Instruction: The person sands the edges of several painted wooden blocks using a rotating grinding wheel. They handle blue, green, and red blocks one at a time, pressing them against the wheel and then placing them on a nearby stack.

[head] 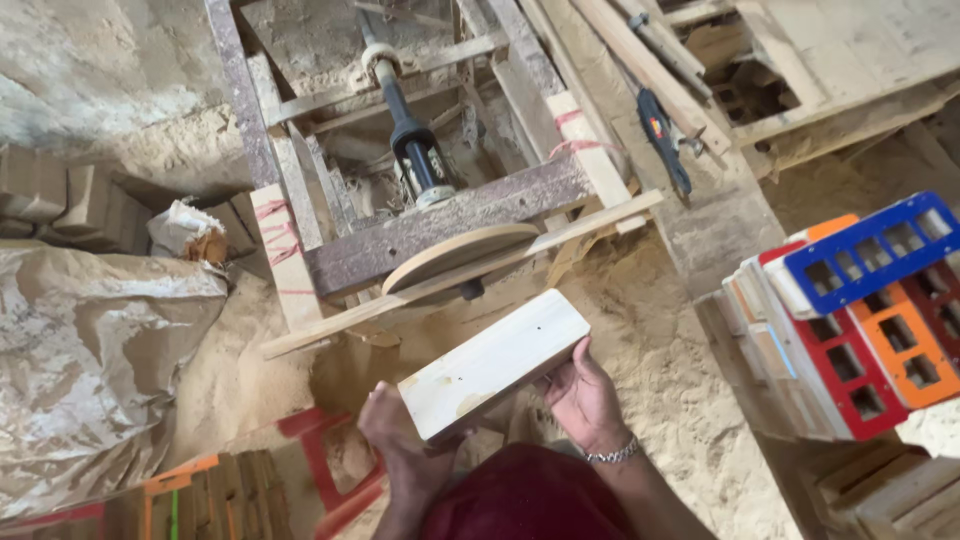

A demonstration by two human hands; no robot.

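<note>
Low centre of frame: your left hand and right hand grip a pale wooden block by its ends. Just above it, a round sanding disc on a rusty frame. Painted grid panels stacked at right; crumpled sack at left.

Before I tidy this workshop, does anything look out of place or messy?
Sawdust lies heaped on the ground around the sanding disc. A long wooden strip sits askew across the machine frame. The wooden block in both hands looks intact.
</note>
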